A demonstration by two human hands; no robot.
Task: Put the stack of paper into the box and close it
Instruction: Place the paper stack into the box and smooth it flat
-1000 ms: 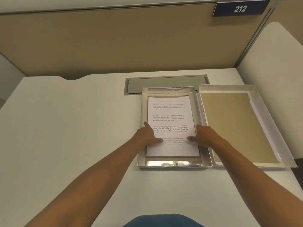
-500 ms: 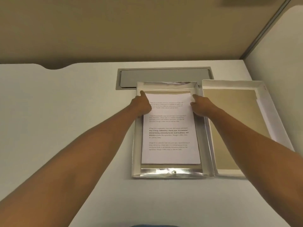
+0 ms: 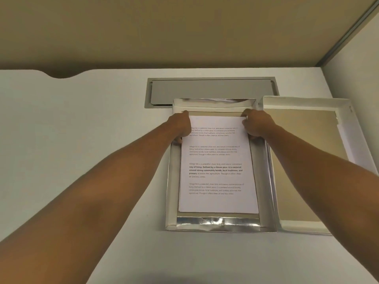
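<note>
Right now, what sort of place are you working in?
Probably an office cubicle: a white desk with a grey cable hatch set into it, and tan partition panels behind. Printed paper lies in a box.

one paper stack [image 3: 218,165], one box [image 3: 171,181], one lid [image 3: 303,160], two hands [image 3: 180,125]

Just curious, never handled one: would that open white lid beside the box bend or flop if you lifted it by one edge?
The lid would probably sag slightly: it looks like thin card, broad and shallow. Its folded-up rim should stiffen it somewhat. Likely light.
</note>
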